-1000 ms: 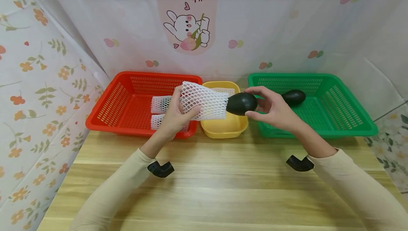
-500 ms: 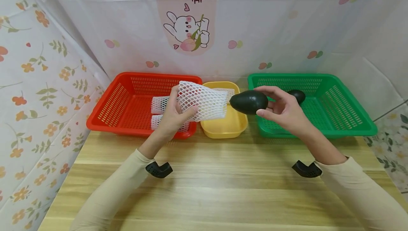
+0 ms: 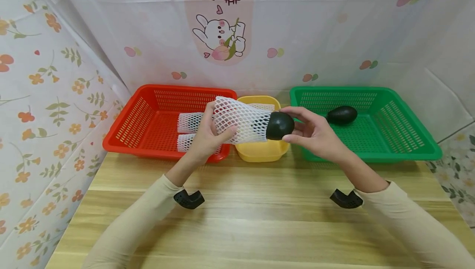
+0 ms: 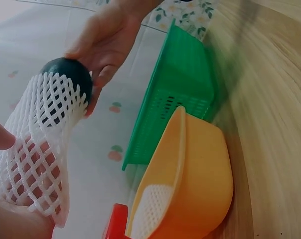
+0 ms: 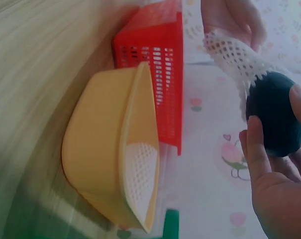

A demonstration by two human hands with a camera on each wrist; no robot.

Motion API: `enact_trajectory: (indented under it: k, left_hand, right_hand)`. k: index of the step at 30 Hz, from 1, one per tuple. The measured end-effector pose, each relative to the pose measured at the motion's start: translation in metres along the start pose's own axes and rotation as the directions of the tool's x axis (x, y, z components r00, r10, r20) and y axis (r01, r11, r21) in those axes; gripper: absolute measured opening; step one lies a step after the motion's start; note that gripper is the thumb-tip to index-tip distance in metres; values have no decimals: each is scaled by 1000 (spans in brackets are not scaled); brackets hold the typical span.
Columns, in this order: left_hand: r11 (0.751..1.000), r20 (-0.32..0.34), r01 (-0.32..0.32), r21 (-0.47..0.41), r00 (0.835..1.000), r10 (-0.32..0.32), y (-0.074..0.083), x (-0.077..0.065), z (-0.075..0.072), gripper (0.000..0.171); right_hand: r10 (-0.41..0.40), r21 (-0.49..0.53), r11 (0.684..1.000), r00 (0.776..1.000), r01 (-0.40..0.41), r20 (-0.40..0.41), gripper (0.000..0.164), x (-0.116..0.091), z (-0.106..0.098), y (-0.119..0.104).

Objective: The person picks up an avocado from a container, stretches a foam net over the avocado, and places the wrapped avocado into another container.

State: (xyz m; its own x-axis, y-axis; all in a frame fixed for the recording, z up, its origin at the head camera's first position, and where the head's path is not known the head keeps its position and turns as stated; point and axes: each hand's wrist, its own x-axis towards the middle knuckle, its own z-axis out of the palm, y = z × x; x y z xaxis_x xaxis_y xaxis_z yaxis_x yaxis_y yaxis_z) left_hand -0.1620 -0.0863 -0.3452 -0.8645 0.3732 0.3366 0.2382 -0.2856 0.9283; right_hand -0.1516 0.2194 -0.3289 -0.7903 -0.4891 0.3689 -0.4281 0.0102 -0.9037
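Note:
My left hand (image 3: 208,136) grips a white foam net sleeve (image 3: 243,121) held sideways above the yellow bin. With thumb and fingertips, my right hand (image 3: 315,131) holds a dark green avocado (image 3: 281,126) by its rounded end. Its narrow end sits inside the sleeve's right opening and shows through the mesh. In the left wrist view the net edge wraps around part of the avocado (image 4: 70,74). The right wrist view shows the sleeve (image 5: 235,57) meeting the avocado (image 5: 274,112), fingers spread around the fruit.
A red basket (image 3: 130,150) at left holds foam-netted pieces (image 3: 189,122). The yellow bin (image 3: 259,153) in the middle contains more white netting (image 3: 265,106). Another avocado (image 3: 342,114) lies in the green basket (image 3: 419,153) at right. All stand on a wooden table (image 3: 259,219) before a curtain.
The avocado was drawn back to the right, out of the sleeve, half a second ago. Now it has moved left, its narrow end inside the sleeve again. The left hand has barely moved.

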Motion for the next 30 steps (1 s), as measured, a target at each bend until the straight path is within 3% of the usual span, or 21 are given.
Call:
enact_trajectory:
  k: [4, 8, 19, 30]
  left_hand:
    - [999, -7, 11, 52, 1000, -11, -1, 1, 2, 68]
    - [995, -3, -16, 95, 1000, 16, -2, 2, 3, 68]
    - [983, -19, -58, 173, 998, 63, -1, 3, 4, 66]
    - [888, -105, -52, 458, 988, 112, 4, 1, 4, 67]
  right_hand:
    - [25, 13, 1000, 1000, -25, -8, 59, 3, 9, 3]
    - [47, 4, 999, 998, -47, -36, 60, 5, 15, 4]
    - [31, -114, 992, 992, -46, -126, 60, 8, 28, 11]
    - [30, -60, 997, 988, -40, -149, 62, 11, 34, 14]
